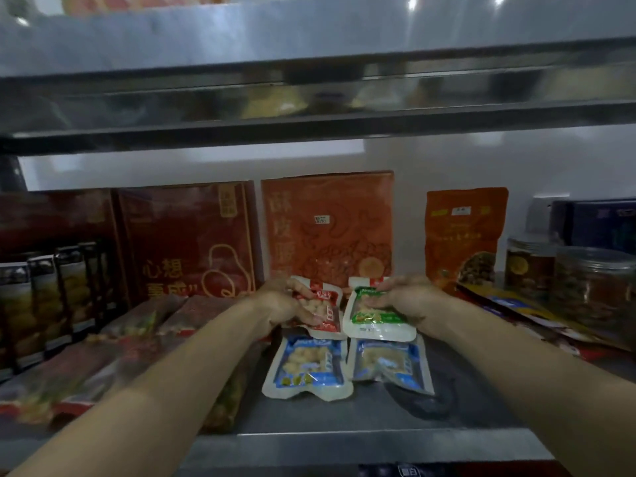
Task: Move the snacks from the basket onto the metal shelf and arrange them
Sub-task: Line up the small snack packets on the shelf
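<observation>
Stainless steel runs across the whole view: the metal shelf [378, 438] carries the goods, with another tier close overhead. Toward its middle, just behind two blue pouches [308, 368] lying flat side by side, the left hand [278, 304] grips a red snack pouch [323, 306] and the right hand [413, 297] grips a green snack pouch [377, 321]. Each hand has its fingers [375, 301] curled over the pouch's outer edge and onto its face. Whether the two pouches rest on the shelf or are raised off it I cannot tell. The basket is out of view.

These pouches should be light and limp: thin sealed film around lumpy pieces, likely slick and apt to slide on the steel or over one another. A hold by the flat sealed border, or gently across the filled middle, seems safest, since hard squeezing could crush what is inside.

Both are small and white-bordered, with a clear window showing pale chunks, one printed red, the other green. A tall orange box [327, 228] stands at the back, with clear jars [592, 287] to the right.
</observation>
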Demonstrator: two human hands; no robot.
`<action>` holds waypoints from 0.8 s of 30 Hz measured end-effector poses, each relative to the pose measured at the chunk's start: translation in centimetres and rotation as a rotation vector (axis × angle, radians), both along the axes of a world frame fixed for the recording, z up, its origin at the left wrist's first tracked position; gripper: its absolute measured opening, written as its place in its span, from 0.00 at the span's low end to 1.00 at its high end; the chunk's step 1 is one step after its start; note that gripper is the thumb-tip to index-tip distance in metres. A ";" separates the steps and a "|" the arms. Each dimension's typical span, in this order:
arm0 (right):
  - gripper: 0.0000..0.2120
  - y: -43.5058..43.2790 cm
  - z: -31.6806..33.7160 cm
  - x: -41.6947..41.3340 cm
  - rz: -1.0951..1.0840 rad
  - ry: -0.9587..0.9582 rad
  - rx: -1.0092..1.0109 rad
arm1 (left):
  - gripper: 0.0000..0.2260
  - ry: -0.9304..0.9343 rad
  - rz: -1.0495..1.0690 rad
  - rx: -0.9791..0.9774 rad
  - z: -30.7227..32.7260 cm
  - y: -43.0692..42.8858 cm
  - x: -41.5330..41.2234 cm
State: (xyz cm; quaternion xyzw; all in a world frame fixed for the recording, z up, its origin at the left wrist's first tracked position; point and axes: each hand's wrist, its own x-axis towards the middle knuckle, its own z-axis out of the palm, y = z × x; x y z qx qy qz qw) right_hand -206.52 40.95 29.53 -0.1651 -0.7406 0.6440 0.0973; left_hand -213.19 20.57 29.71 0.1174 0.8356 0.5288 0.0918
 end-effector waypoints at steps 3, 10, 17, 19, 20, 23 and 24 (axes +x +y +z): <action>0.17 -0.3 -0.9 -0.8 0.022 -0.035 0.147 | 0.20 -0.003 -0.051 -0.108 -0.5 0.2 -0.8; 0.07 -0.4 -0.9 0.9 0.060 0.000 0.614 | 0.19 0.213 -0.201 -0.375 0.2 0.2 1.1; 0.18 -1.3 -1.9 2.2 0.148 0.089 0.910 | 0.32 0.330 -0.397 -0.512 -1.0 0.6 3.3; 0.24 -1.7 -2.2 2.2 0.229 0.035 0.966 | 0.33 0.362 -0.400 -0.681 -1.3 0.5 3.8; 0.28 -1.8 -2.3 2.2 0.271 -0.008 0.987 | 0.34 0.377 -0.389 -0.761 -1.4 0.5 3.9; 0.36 -1.6 -2.5 2.1 0.353 -0.068 1.033 | 0.36 0.379 -0.403 -0.865 -1.4 0.3 4.5; 0.37 -1.4 -2.4 2.2 0.387 -0.085 1.042 | 0.36 0.379 -0.406 -0.883 -1.4 0.3 4.8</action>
